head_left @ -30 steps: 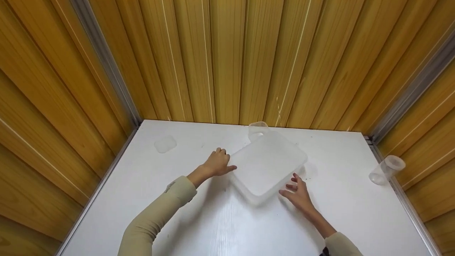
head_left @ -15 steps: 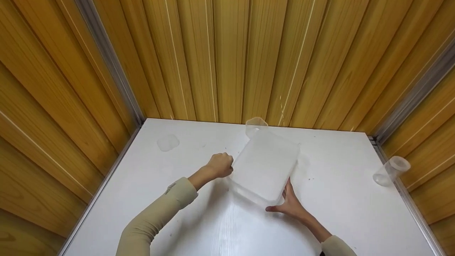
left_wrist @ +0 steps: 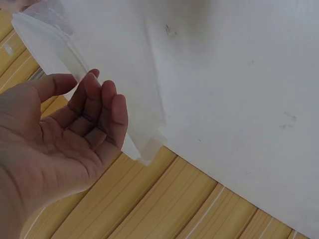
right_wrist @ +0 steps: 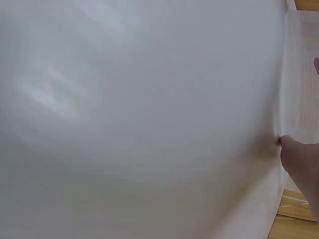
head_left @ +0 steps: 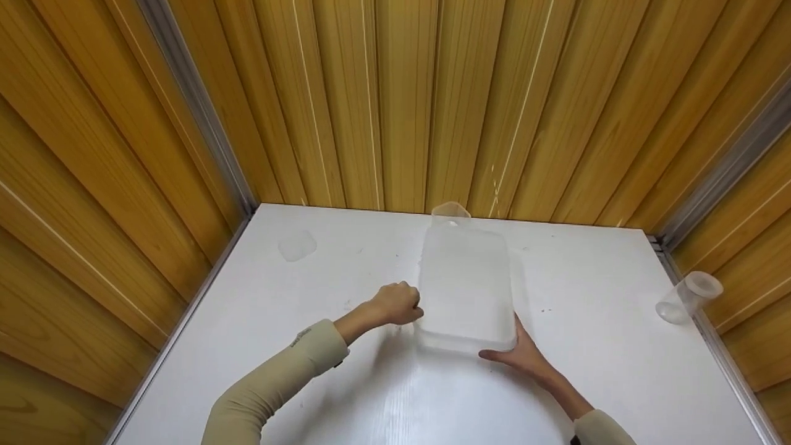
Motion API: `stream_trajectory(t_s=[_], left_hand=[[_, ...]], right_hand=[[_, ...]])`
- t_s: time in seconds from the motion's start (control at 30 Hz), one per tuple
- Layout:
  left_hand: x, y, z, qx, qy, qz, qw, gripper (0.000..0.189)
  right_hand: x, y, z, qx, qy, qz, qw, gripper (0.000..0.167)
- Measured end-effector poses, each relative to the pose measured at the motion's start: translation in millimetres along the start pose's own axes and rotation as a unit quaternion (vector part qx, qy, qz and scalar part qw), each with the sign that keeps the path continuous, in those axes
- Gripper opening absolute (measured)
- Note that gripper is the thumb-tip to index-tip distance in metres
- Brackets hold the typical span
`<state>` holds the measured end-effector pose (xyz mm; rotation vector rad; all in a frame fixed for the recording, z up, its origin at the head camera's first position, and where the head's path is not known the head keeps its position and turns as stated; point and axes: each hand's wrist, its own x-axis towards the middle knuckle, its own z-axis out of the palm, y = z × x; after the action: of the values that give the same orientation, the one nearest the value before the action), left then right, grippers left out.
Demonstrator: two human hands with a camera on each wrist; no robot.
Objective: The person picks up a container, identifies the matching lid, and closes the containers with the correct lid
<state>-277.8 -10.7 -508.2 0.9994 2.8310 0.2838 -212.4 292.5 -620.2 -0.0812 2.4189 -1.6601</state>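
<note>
A rectangular translucent plastic container [head_left: 465, 281] lies on the white table with its broad flat face up. At its left edge, my left hand [head_left: 395, 303] pinches the rim between thumb and curled fingers. The left wrist view has the fingertips [left_wrist: 92, 79] right at that rim, the palm turned toward the camera. My right hand [head_left: 522, 355] grips the near right corner, its thumb along the front wall and its fingers along the right side, partly hidden. Only the thumb [right_wrist: 291, 149] and a sliver of finger show in the right wrist view.
A small clear cup [head_left: 450, 213] stands behind the container, close to the back wall. A clear cylindrical jar [head_left: 689, 298] is at the table's right edge. At the back left lies a small translucent lid [head_left: 297, 245]. Wood-pattern panels [head_left: 395, 105] enclose the table [head_left: 334, 247].
The container has turned from slanted to nearly straight. My right hand has come onto its near right corner. My left hand has curled its fingers at the left edge and moved slightly nearer.
</note>
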Motion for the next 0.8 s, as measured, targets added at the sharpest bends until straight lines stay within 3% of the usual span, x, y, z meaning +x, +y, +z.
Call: stream_trajectory(t_s=[0.07,0.13,0.27,0.37,0.47,0.57,0.67,0.8], left_hand=[[-0.5,1.0,2.0,-0.032,-0.019,0.017,0.9991,0.037],[-0.1,1.0,4.8,-0.034,-0.005,0.037,0.9987,0.033],[4.6,0.0,18.6,0.03,0.077,0.069,0.9942,0.035],[9.8,0.3,33.8,0.071,0.084,0.073,0.9912,0.062],[15.1,0.5,46.6,0.065,0.043,0.055,0.9954,0.088],[21.0,0.8,53.4,0.031,0.02,0.026,0.999,0.104],[29.4,0.6,55.4,0.005,0.02,0.003,0.9998,0.116],[46.6,-0.6,58.3,-0.041,0.043,-0.027,0.9979,0.121]], right_hand=[[0.0,2.6,0.8,0.006,0.017,-0.009,0.9998,0.135],[0.0,4.7,0.8,0.006,0.027,-0.019,0.9994,0.135],[-0.8,6.9,-0.3,-0.015,0.037,-0.02,0.999,0.134],[-1.7,7.1,-1.7,-0.025,0.04,-0.011,0.9988,0.135],[-2.0,6.6,-2.8,-0.032,0.044,-0.01,0.9985,0.134],[-2.7,5.7,-3.4,-0.037,0.046,-0.013,0.9982,0.133],[-3.2,5.2,-3.8,-0.04,0.049,-0.016,0.9979,0.132],[-3.5,4.6,-4.6,-0.045,0.055,-0.02,0.9973,0.13]])
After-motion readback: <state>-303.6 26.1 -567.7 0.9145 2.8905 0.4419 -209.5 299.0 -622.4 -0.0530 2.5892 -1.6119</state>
